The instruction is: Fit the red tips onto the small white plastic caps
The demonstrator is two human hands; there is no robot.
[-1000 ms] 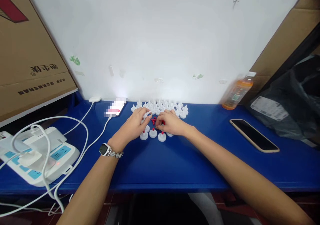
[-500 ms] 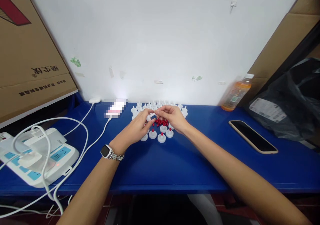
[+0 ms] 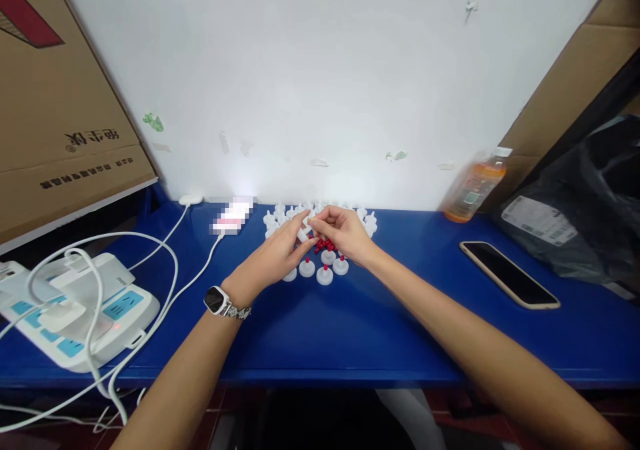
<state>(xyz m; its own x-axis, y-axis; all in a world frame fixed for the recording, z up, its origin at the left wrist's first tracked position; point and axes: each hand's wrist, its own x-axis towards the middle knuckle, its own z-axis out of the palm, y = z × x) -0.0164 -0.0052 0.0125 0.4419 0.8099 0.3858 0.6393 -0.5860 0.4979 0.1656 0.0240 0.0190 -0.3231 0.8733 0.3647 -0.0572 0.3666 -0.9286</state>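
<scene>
My left hand (image 3: 277, 251) is closed around a white nozzle cap (image 3: 302, 235), tilted so that its narrow end points toward my other hand. Against that narrow end, my right hand (image 3: 346, 233) pinches with thumb and forefinger; whatever lies between those fingertips is hidden. Small red tips (image 3: 327, 245) lie in a loose pile beneath the hands. Closer to me stand several white nozzle caps with red tips on them (image 3: 325, 276). Behind the hands, many bare white nozzle caps (image 3: 370, 220) stand upright in a cluster, partly covered by my fingers.
A phone (image 3: 510, 274) lies on the blue table (image 3: 350, 333) at right, near an orange drink bottle (image 3: 475, 187) and a dark plastic bag (image 3: 575, 197). At left are a white power strip (image 3: 107, 323), looping cables and a blurred-out lit device (image 3: 234, 215). A white wall rises behind.
My left fingers have opened slightly around the nozzle cap, and my right fingertips have shifted a little at its narrow end. The whole view has moved very slightly.
</scene>
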